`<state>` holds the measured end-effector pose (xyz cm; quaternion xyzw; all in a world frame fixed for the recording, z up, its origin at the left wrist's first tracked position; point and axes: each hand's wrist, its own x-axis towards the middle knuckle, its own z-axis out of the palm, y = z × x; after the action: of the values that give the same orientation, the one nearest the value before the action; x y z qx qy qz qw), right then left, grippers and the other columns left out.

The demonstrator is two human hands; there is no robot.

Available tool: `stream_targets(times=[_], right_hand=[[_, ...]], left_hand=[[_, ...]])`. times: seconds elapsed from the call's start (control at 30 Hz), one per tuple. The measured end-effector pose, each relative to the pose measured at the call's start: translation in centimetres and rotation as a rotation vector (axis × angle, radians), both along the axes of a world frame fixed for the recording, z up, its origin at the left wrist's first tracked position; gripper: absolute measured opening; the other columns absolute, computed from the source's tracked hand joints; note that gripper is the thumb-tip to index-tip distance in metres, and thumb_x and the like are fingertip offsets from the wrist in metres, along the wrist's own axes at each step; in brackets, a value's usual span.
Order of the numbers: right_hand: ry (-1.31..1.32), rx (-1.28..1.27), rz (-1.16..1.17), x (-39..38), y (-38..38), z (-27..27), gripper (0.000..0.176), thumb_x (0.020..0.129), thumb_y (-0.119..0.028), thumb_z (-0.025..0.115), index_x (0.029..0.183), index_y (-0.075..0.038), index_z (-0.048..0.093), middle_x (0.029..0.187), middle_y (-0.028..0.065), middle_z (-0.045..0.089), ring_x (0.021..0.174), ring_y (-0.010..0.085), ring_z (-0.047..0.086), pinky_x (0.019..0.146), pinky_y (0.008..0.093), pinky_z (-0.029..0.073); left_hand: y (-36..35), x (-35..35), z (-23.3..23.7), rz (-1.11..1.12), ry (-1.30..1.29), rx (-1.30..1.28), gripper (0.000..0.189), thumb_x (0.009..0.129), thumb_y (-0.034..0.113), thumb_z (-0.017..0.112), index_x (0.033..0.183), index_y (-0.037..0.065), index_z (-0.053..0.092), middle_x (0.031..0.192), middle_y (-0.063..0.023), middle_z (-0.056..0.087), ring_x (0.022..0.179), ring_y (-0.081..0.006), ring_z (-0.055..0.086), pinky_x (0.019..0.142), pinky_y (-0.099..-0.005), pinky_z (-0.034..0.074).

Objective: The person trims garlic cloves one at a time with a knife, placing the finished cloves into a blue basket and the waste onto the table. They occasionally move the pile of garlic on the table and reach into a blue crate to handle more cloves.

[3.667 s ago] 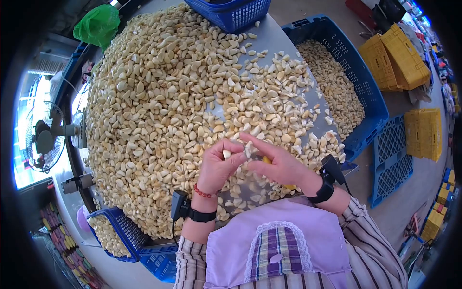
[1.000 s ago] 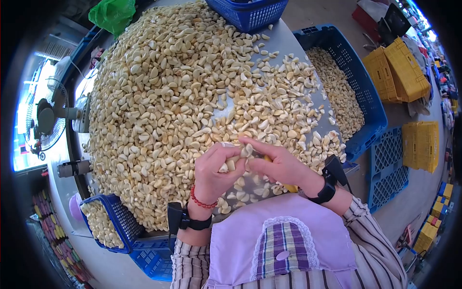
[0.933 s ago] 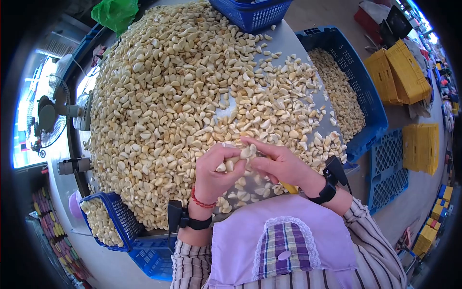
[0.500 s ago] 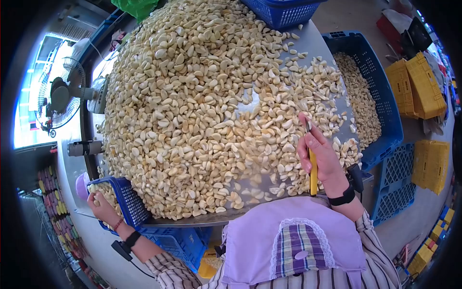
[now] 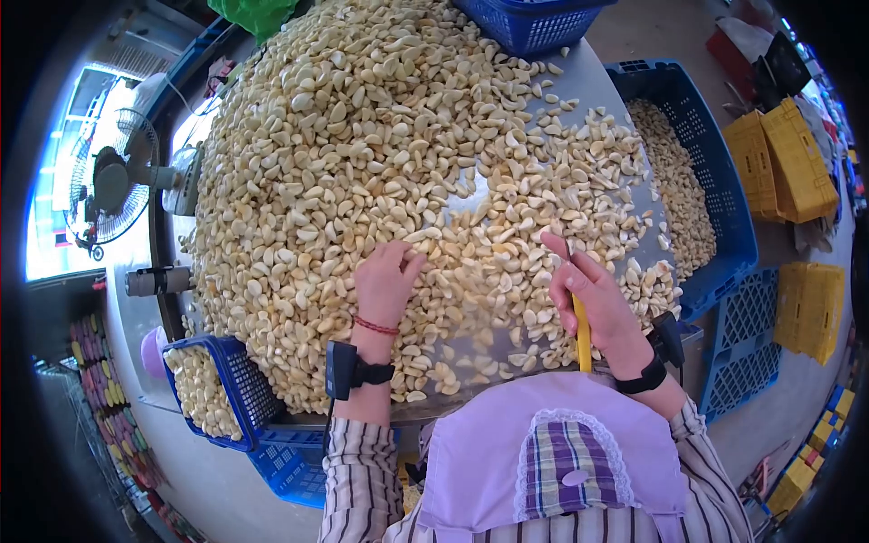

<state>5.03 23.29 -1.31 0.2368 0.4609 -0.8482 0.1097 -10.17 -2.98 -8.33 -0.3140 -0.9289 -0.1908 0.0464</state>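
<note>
A broad heap of pale, curved cashew nuts (image 5: 362,172) covers the metal table. My left hand (image 5: 385,282) is over the near middle of the heap, fingers bent and thumb drawn in; whatever lies at the fingertips is hidden. To its right, my right hand (image 5: 593,299) grips a knife with a yellow handle (image 5: 582,337), its short blade pointing away from me over the nuts. The right index finger stretches along the blade. At the left table edge, a small blue basket (image 5: 243,385) holds more cashew nuts.
A large blue crate (image 5: 715,154) of nuts stands right of the table. Another blue basket (image 5: 543,27) sits at the far edge. On the left are a fan (image 5: 113,185) and a purple container (image 5: 152,351). Yellow crates (image 5: 792,158) lie at the right.
My left hand has moved from the small blue basket rightward onto the heap. My right hand has shifted slightly left, keeping the knife.
</note>
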Motion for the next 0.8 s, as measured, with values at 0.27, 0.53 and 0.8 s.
stream_targets(times=[0.27,0.53,0.8], right_hand=[[-0.049,-0.042,-0.052,-0.1,0.2,-0.6,0.044,0.097,-0.026,0.048,0.137,-0.011,0.042,0.069,-0.0012,0.050,0.045,0.0031,0.044,0.040,0.0165,0.037],[-0.070,-0.011,0.007,-0.4,0.0,-0.2,0.044,0.096,-0.024,0.049,0.137,-0.011,0.042,0.069,-0.0015,0.051,0.045,0.0027,0.044,0.041,0.0161,0.037],[0.155,0.384,0.244,-0.5,-1.4,0.4,0.060,0.091,-0.023,0.058,0.144,-0.012,0.031,0.121,0.0123,0.057,0.063,0.0043,0.052,0.062,0.0234,0.049]], left_hand=[[-2.0,-4.3,1.5,0.329,-0.787,0.847,0.012,0.086,0.013,0.060,0.094,0.005,0.063,0.078,-0.0035,0.064,0.069,-0.0146,0.062,0.054,-0.0257,0.049],[2.4,-6.6,1.4,0.171,-0.551,0.252,0.017,0.082,0.012,0.069,0.095,0.004,0.063,0.064,0.0029,0.056,0.054,-0.0040,0.048,0.049,-0.0204,0.039],[4.7,2.3,3.5,-0.231,-1.642,1.187,0.012,0.086,0.013,0.063,0.091,0.005,0.056,0.073,0.0005,0.059,0.052,-0.0005,0.046,0.043,-0.0151,0.032]])
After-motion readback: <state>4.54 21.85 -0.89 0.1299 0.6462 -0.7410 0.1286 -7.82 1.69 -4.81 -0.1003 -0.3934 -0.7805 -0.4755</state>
